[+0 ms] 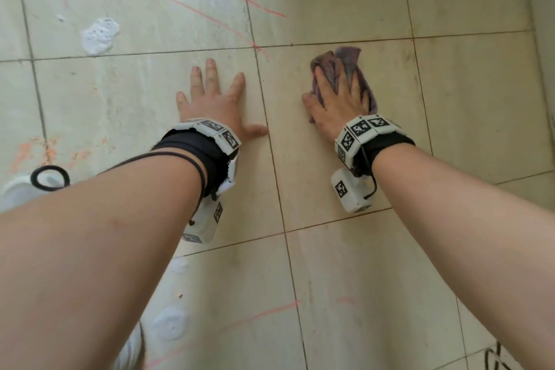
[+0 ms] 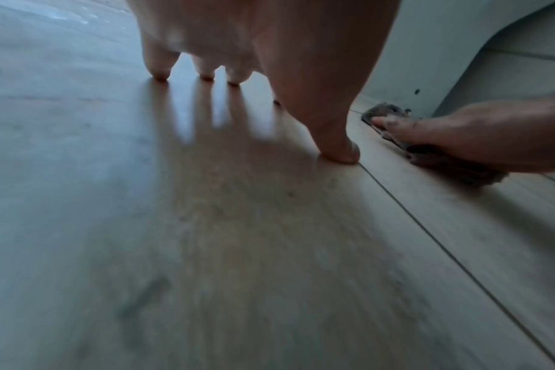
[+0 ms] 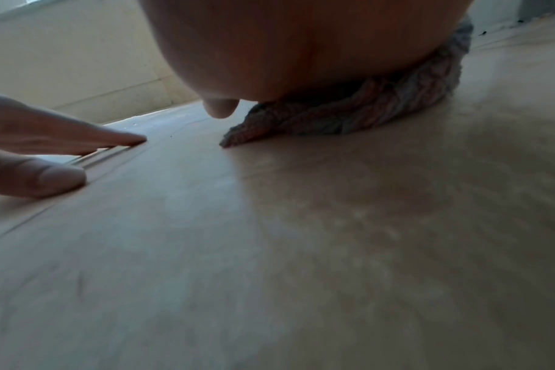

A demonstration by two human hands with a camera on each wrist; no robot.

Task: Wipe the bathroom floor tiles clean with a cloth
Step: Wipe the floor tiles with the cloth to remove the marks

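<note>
A crumpled purple-grey cloth (image 1: 348, 58) lies on the beige floor tiles (image 1: 330, 177). My right hand (image 1: 339, 99) presses flat on the cloth with fairly straight fingers, its thumb beside the cloth on the tile. The right wrist view shows the cloth (image 3: 349, 117) bunched under my palm (image 3: 285, 50). My left hand (image 1: 210, 99) rests flat on the neighbouring tile with fingers spread, holding nothing, just left of a grout line. From the left wrist, its fingertips (image 2: 159, 72) touch the glossy floor, and the right hand (image 2: 475, 135) sits on the cloth (image 2: 444, 167).
A patch of white foam (image 1: 99, 36) and red streaks (image 1: 210, 9) mark the tiles ahead on the left. Orange smears (image 1: 33, 150) and a white object (image 1: 18, 189) lie at the left edge. More foam blobs (image 1: 169, 324) sit near me. A wall (image 1: 543, 39) borders the right.
</note>
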